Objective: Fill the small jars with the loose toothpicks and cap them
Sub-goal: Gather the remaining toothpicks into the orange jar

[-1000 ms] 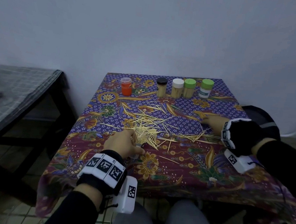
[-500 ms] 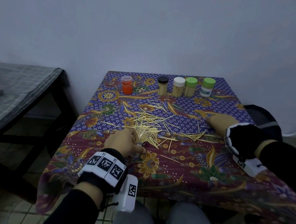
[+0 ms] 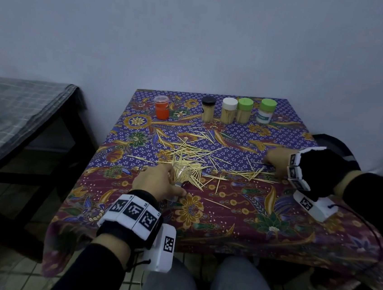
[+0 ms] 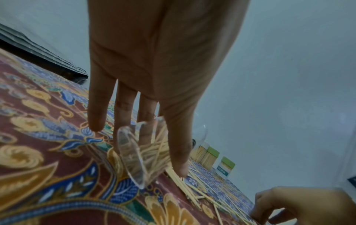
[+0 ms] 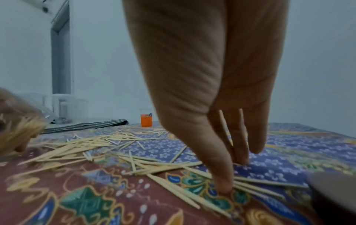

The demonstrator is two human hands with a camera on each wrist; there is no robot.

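My left hand (image 3: 175,181) grips a small clear jar (image 3: 181,173) tilted on its side at the near edge of the toothpick pile; the jar (image 4: 138,153) holds several toothpicks. Loose toothpicks (image 3: 199,155) lie scattered across the middle of the batik tablecloth (image 3: 237,220). My right hand (image 3: 268,161) reaches down at the right end of the scatter. In the right wrist view my right hand (image 5: 231,173) has its thumb tip on the toothpicks (image 5: 154,164), and two toothpicks stand pinched against the fingers (image 5: 256,143).
At the back stand an orange jar (image 3: 162,107) and capped jars of toothpicks: black cap (image 3: 207,110), white cap (image 3: 228,111), two green caps (image 3: 244,110) (image 3: 266,111). A low bench with a checked cloth (image 3: 19,112) is to the left. A wall is behind.
The view has shifted slightly. My right hand has moved very little among the toothpicks. My left hand keeps the jar in the same place.
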